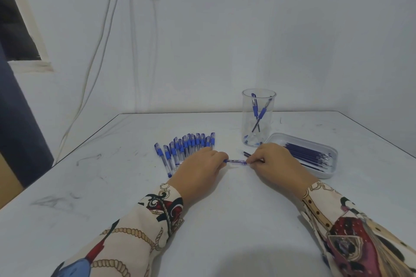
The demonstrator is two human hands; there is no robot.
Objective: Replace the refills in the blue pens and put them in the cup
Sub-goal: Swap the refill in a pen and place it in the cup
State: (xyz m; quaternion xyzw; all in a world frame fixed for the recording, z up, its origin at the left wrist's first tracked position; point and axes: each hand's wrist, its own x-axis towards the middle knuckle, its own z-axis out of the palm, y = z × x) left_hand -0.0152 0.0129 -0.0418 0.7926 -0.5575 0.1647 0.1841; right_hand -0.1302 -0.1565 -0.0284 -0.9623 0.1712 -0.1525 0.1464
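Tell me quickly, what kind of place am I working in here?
Probably a plain indoor work table set against a bare white wall, with loose cables hanging down it; not clearly a home or a workshop.

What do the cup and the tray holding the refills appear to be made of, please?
The cup looks like clear, glossy plastic, possibly glass: the two pens inside and the wall behind show straight through it. The tray looks like translucent, frosted plastic with a milky, matte finish and rounded corners; the dark refills show only above its rim.
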